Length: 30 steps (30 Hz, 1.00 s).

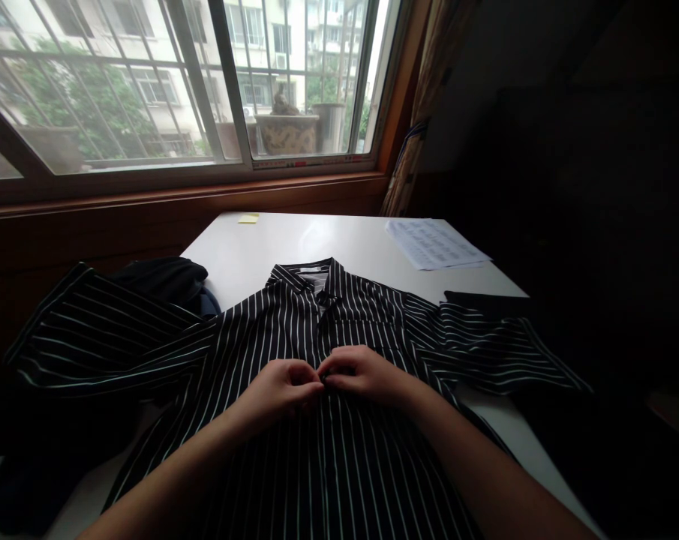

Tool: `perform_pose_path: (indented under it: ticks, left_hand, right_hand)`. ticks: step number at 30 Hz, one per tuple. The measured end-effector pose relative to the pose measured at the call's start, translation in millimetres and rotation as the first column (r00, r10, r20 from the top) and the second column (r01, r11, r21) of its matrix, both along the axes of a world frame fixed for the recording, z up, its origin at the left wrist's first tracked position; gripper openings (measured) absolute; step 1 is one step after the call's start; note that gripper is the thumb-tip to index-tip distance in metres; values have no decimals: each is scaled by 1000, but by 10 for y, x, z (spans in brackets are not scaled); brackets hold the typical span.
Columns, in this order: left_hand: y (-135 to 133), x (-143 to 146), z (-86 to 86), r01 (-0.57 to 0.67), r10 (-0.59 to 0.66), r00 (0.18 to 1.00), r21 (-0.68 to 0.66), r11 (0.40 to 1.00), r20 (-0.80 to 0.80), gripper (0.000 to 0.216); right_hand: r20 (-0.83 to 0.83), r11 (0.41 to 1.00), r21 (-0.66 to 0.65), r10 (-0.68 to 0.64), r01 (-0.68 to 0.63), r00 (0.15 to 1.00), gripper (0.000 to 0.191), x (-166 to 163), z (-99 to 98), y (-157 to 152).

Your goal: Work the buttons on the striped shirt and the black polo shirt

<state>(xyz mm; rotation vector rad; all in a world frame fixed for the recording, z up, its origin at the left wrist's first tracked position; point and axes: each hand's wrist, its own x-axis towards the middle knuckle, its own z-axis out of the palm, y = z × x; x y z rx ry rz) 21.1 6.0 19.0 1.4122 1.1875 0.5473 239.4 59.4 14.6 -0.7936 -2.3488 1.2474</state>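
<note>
Forearms (204, 442) of yours come in from the two bottom corners, over a black button-up shirt (350, 450) with white stripes. The shirt lies flat with its front up, right under your hands. Its long way runs from you toward the window, and the front strip (324, 480) goes straight up the middle. Your left hand (277, 386) comes to that strip from the left and your right hand (370, 373) from the right, so neither is nearer. Each hand has thumb and finger pinched on the cloth there, and the tips meet. You can't tell if a button is between them. Past your hands is the collar (286, 279), at the far end. Then comes the white table (328, 236), with printed papers (434, 244) to the right and a yellow sticky note (248, 218) to the left. Farthest is the window (148, 178).
</note>
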Motion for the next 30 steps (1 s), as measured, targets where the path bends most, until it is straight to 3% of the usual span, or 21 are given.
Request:
perform_pose_path:
  ticks: [5,10,12,19,30]
  left_hand:
    - [-16,7,5,-6,7,999,26,1000,-40,33]
    - [9,-58,26,67,-10,987,352,934,-161,21]
    - [26,-100,37,114,-30,978,409,905,-206,23]
    - [55,-189,46,256,-140,952,454,854,-273,27]
    - [60,-198,34,270,-136,945,475,837,-297,27]
  right_hand:
    - [2,1000,4,-18,18,1000,14,4,8,10]
    - [-21,999,-17,-38,37,999,13,27,-4,16]
    - [-25,999,-29,-36,36,999,13,34,-5,17]
    - [-33,997,-58,-55,53,998,13,49,-9,17]
    - [-38,995,-76,-65,62,997,14,54,-2,17]
